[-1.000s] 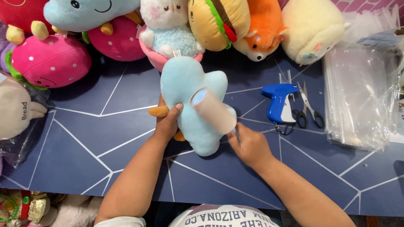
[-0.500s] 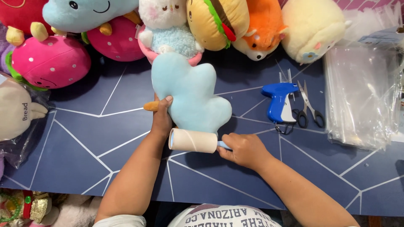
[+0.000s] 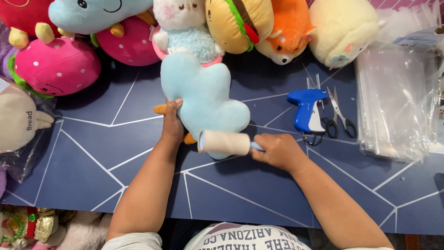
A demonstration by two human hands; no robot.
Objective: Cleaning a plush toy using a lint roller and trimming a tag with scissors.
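Note:
A light blue plush toy (image 3: 203,95) with small orange feet lies flat on the dark blue table (image 3: 92,153). My left hand (image 3: 172,122) grips its left edge and holds it down. My right hand (image 3: 276,150) is closed around the blue handle of a lint roller (image 3: 224,142), whose cream roll rests on the toy's near end.
A row of plush toys lines the far edge: a pink strawberry (image 3: 55,67), a burger (image 3: 240,21), an orange fox (image 3: 291,34), a cream one (image 3: 347,30). A blue tagging gun (image 3: 306,109), scissors (image 3: 340,113) and a stack of clear bags (image 3: 397,102) lie right.
The roller has gone from the toy's middle down to its near end. The toy has been shifted and straightened a little under my left hand.

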